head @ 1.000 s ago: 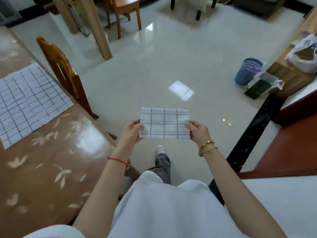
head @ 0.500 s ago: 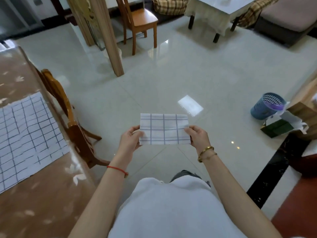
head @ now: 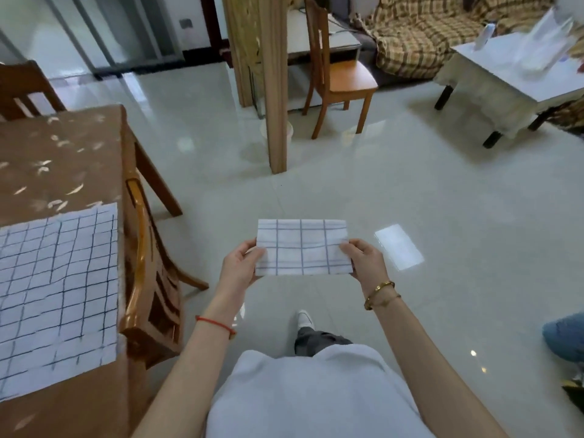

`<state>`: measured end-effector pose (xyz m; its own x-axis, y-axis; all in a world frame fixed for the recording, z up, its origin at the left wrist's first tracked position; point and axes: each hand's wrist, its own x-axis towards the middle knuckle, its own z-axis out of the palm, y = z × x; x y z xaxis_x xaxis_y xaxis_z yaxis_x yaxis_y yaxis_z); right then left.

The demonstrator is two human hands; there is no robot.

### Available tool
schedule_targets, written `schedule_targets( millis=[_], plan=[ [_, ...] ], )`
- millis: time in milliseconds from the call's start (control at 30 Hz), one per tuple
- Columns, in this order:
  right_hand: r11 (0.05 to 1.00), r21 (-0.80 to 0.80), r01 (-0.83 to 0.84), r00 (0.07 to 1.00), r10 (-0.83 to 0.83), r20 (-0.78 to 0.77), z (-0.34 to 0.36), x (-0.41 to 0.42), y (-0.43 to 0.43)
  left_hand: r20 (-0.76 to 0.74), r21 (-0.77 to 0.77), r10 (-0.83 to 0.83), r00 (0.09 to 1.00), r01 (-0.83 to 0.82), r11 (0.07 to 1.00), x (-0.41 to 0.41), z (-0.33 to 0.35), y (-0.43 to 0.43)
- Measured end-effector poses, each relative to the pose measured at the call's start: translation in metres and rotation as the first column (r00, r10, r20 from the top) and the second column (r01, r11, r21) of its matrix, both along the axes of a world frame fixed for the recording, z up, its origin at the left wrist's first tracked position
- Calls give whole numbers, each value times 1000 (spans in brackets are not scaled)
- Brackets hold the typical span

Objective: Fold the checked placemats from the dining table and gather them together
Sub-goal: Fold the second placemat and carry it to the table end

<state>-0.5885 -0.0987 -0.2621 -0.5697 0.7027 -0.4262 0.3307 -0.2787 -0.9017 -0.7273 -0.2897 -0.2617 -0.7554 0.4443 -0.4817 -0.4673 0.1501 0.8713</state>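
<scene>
You hold a folded mat [head: 302, 248] in the air, well off the table's [head: 63, 147] right edge. Your left hand [head: 240, 270] pinches its left end and your right hand [head: 363, 260] its right end, thumbs on top and fingers curled beneath. This one looks fully folded, so the step in hand seems to be carrying it. A flat mat [head: 57, 295] lies unfolded on the table, at its right edge, beside the chair [head: 148, 279] pushed against that edge. Next, I judge, you set the folded mat on the table, free both hands and begin folding the flat mat. Pinch firmly, or the folds may spring open.
</scene>
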Motion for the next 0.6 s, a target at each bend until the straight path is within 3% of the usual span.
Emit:
schedule_targets(
  millis=[367, 600],
  plan=[
    [967, 21, -252, 967, 253, -15, 23, -196, 114, -29, -23, 295, 955, -295, 955, -141, 23, 86],
    [937, 11, -349, 937, 349, -19, 11, -315, 146, -22, -45, 389, 921, -390, 920, -239, 17, 113]
  ],
)
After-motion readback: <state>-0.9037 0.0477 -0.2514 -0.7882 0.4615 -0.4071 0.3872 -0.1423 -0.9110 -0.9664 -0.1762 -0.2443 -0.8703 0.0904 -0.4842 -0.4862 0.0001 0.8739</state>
